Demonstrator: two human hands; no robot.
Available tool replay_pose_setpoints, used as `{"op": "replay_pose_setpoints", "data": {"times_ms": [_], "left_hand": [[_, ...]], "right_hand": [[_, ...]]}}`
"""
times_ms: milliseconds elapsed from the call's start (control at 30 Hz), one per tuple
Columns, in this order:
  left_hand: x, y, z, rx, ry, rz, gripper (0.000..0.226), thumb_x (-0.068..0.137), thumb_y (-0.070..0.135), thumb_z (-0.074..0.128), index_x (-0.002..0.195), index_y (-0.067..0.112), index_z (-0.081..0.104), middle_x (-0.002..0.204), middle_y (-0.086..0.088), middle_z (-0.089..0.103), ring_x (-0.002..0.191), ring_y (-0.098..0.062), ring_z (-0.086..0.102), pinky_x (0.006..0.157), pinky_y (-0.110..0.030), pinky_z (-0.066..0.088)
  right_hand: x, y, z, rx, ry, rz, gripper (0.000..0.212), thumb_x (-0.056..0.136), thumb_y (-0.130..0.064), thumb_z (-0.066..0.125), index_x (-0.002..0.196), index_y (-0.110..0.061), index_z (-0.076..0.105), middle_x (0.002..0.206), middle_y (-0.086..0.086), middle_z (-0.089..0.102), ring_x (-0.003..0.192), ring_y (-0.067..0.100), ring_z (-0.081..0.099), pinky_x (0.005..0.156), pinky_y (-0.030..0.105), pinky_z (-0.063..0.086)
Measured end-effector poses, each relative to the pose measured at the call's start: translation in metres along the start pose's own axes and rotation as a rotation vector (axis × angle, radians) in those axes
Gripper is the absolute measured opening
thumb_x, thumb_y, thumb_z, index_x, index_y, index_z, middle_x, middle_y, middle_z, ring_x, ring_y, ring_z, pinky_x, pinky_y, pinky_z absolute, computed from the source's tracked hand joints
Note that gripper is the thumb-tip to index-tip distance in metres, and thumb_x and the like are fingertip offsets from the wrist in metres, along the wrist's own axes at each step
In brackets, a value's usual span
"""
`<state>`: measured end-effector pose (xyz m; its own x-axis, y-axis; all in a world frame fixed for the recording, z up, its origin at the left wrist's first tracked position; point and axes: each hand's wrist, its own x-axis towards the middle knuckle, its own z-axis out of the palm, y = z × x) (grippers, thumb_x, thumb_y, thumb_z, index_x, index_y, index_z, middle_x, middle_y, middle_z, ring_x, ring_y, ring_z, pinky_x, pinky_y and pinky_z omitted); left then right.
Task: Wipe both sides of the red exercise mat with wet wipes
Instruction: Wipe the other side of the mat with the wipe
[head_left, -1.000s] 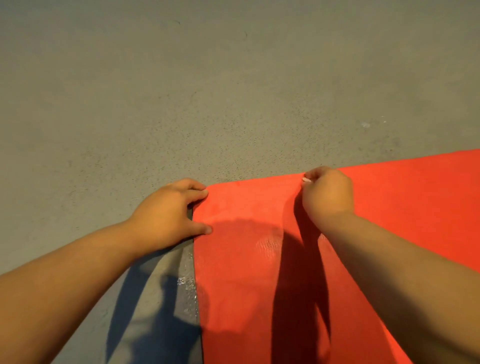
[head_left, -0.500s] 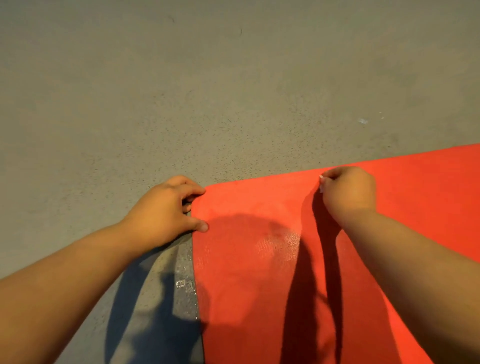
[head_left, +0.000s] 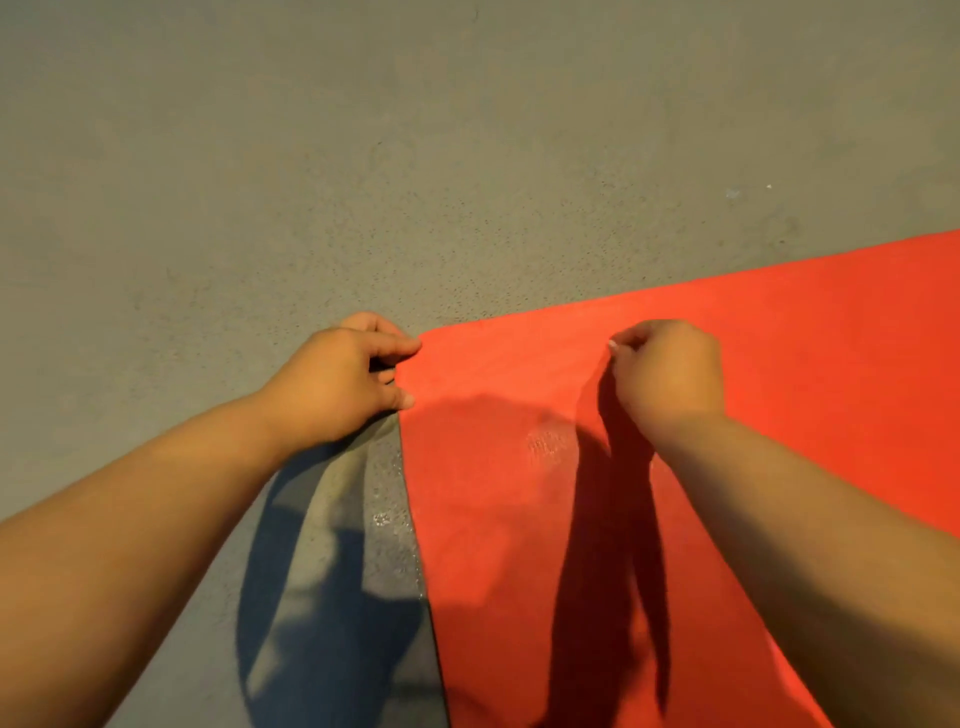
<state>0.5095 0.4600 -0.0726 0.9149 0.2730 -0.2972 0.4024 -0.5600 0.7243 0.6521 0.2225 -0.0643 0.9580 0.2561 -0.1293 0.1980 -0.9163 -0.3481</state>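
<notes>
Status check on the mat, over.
Left hand grips corner of red exercise mat. Right hand curled at far edge, grip unclear. Mat lies on grey floor; no wipe in view.

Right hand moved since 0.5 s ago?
Yes. Right hand slid left along the far edge of the red mat, toward the corner in the left hand.

Pretty much all grey concrete floor (head_left: 363, 156) here, kinda speckled with tiny dark pits toward the middle. Up around 2 o'clock there's a small pale scuff (head_left: 732, 193) with a tiny white speck (head_left: 769, 186) just beside it. Down at 7 o'clock a narrow wet patch (head_left: 387, 519) glistens, and a bluish shadow (head_left: 311, 623) lies across the floor right next to it.
</notes>
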Motion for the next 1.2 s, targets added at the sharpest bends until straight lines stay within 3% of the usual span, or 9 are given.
{"op": "replay_pose_setpoints", "data": {"times_ms": [67,267,400,500,633,733,900,1000,1200], "left_hand": [[0.003,0.001,-0.003,0.073,-0.015,0.018,0.057,0.067,0.000,0.083,0.120,0.007,0.065,0.100,0.010,0.052,0.094,-0.007,0.057,0.079,0.004,0.037],[-0.001,0.006,-0.002,0.190,-0.023,0.010,0.058,0.071,0.005,0.082,0.125,0.008,0.062,0.110,0.005,0.051,0.097,-0.011,0.057,0.079,0.000,0.039],[-0.006,0.013,0.002,0.340,-0.004,-0.008,0.059,0.075,0.013,0.080,0.131,0.014,0.058,0.115,0.006,0.051,0.096,-0.013,0.057,0.088,-0.016,0.036],[-0.014,0.025,0.011,0.474,0.040,0.020,0.047,0.083,0.017,0.070,0.129,0.019,0.060,0.127,-0.002,0.055,0.107,-0.021,0.057,0.093,-0.025,0.040],[-0.027,0.038,0.023,0.587,0.036,0.045,0.040,0.093,0.024,0.054,0.133,0.024,0.057,0.139,-0.006,0.050,0.120,-0.032,0.052,0.098,-0.038,0.044],[-0.035,0.036,0.025,0.715,-0.112,0.002,0.054,0.092,0.028,0.049,0.145,0.031,0.040,0.155,-0.011,0.029,0.131,-0.035,0.041,0.105,-0.043,0.040],[-0.038,0.059,0.034,0.988,-0.345,0.139,0.085,0.086,0.058,0.052,0.153,0.021,0.015,0.161,-0.012,0.001,0.148,-0.026,0.007,0.120,-0.032,0.012],[-0.024,0.092,0.063,0.977,-0.442,0.101,0.107,0.079,0.062,0.063,0.154,0.022,-0.002,0.160,-0.014,-0.004,0.147,-0.031,0.004,0.119,-0.035,0.012],[0.001,0.144,0.110,1.031,-0.542,-0.107,0.132,0.066,0.061,0.076,0.147,0.031,-0.025,0.148,-0.042,-0.009,0.133,-0.064,0.011,0.111,-0.054,0.024]], "right_hand": [[-0.010,-0.003,0.005,0.005,0.009,0.005,0.018,0.083,-0.012,0.059,0.093,-0.009,0.074,0.097,0.016,0.071,0.095,0.032,0.064,0.080,0.033,0.046],[-0.104,-0.052,0.044,0.062,-0.341,-0.705,0.014,0.072,-0.009,0.058,0.078,-0.007,0.070,0.078,0.013,0.061,0.075,0.035,0.059,0.067,0.034,0.049],[-0.038,0.021,0.006,0.013,-0.180,-0.299,0.022,0.085,-0.013,0.055,0.098,-0.007,0.071,0.103,0.017,0.066,0.099,0.033,0.059,0.085,0.034,0.042],[-0.012,0.050,-0.020,0.042,0.022,0.043,0.014,0.085,-0.011,0.057,0.092,-0.007,0.068,0.097,0.018,0.069,0.095,0.033,0.063,0.078,0.034,0.044],[-0.070,-0.010,0.013,-0.034,-0.313,-0.391,0.022,0.087,-0.009,0.051,0.103,-0.009,0.066,0.108,0.011,0.063,0.105,0.029,0.056,0.088,0.030,0.037],[-0.100,-0.013,0.024,0.007,-0.339,-0.707,0.020,0.085,-0.008,0.051,0.099,-0.011,0.066,0.099,0.009,0.058,0.099,0.032,0.054,0.087,0.037,0.041],[-0.014,0.088,-0.019,0.019,-0.046,-0.288,0.017,0.082,-0.008,0.060,0.096,-0.007,0.070,0.099,0.018,0.066,0.096,0.035,0.060,0.083,0.036,0.043],[-0.010,0.106,-0.029,0.145,0.093,0.007,0.014,0.084,-0.008,0.057,0.094,-0.007,0.068,0.097,0.018,0.069,0.095,0.034,0.063,0.079,0.034,0.042],[-0.087,0.068,0.002,0.151,-0.229,-0.564,0.019,0.088,-0.013,0.053,0.101,-0.013,0.067,0.103,0.008,0.060,0.100,0.028,0.056,0.087,0.033,0.040]]}}
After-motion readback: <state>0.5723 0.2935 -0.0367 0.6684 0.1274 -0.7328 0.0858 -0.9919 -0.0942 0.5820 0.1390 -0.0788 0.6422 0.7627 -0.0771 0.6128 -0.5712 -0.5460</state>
